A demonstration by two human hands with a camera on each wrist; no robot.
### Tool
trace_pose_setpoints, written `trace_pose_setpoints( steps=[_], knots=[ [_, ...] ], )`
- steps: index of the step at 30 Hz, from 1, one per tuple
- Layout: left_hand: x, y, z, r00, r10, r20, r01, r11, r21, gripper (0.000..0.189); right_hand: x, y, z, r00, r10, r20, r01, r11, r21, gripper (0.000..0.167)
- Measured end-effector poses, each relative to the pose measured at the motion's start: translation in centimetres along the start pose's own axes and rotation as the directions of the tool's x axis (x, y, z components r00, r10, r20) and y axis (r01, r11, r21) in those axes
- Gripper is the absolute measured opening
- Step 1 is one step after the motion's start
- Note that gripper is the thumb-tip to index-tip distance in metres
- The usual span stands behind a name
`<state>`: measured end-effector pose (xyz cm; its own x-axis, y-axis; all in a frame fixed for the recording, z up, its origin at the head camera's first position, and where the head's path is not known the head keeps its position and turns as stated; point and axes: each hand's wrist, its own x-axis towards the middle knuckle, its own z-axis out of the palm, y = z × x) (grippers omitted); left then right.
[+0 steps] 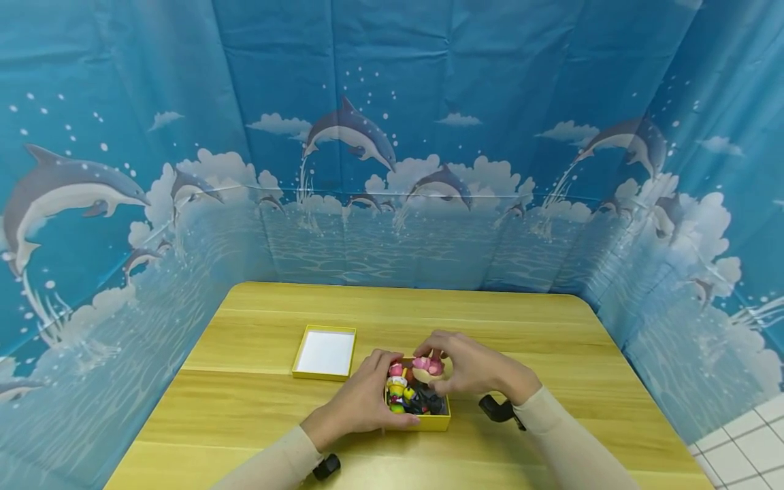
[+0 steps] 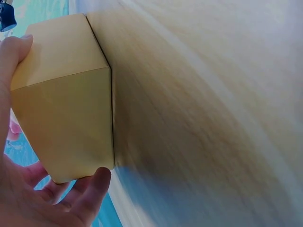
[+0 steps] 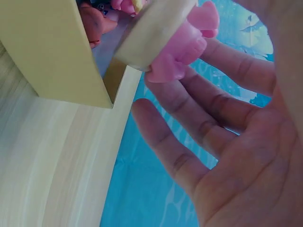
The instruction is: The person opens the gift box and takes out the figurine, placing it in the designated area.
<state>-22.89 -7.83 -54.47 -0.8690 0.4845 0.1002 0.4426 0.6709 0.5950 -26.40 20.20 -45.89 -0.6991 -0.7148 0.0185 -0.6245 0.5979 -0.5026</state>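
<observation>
A small open yellow box [image 1: 431,423] stands on the table, packed with several toy figures. My left hand [image 1: 361,400] grips its left side, with the thumb along the near wall and the fingers round the far end; the left wrist view shows the box's plain yellow walls [image 2: 66,127]. Over the box's right part, my right hand [image 1: 468,364] pinches a pink toy figure [image 1: 429,365] with a cream-coloured base. Part of the figure is cut off in the right wrist view. Inside the box lie a yellow figure [image 1: 397,389], a black figure [image 1: 429,401] and a reddish-orange figure [image 3: 94,23].
A shallow yellow lid [image 1: 324,351] with a white inside lies on the table, left of and behind the box. The wooden table [image 1: 245,408] extends on all sides. Blue dolphin-print curtains [image 1: 392,238] hang behind and beside it.
</observation>
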Motion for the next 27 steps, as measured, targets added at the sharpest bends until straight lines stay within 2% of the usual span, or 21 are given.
trace_pose_setpoints(
  steps=[5,21,27],
  knots=[
    [0.0,-0.1,-0.1,1.0,0.001,0.003,-0.001,1.0,0.004,0.124,-0.2,0.3,-0.1,0.999,-0.021,-0.046,0.02,1.0,-0.02,0.049],
    [0.0,-0.2,0.1,1.0,-0.007,0.0,0.007,1.0,-0.017,0.127,-0.9,1.9,-0.5,0.989,0.049,-0.139,-0.047,0.999,0.017,0.05],
    [-0.1,-0.1,0.0,1.0,-0.012,0.0,0.012,1.0,-0.025,0.126,-1.0,2.8,-0.7,0.979,0.07,-0.193,-0.074,0.997,-0.016,0.053]
  ],
)
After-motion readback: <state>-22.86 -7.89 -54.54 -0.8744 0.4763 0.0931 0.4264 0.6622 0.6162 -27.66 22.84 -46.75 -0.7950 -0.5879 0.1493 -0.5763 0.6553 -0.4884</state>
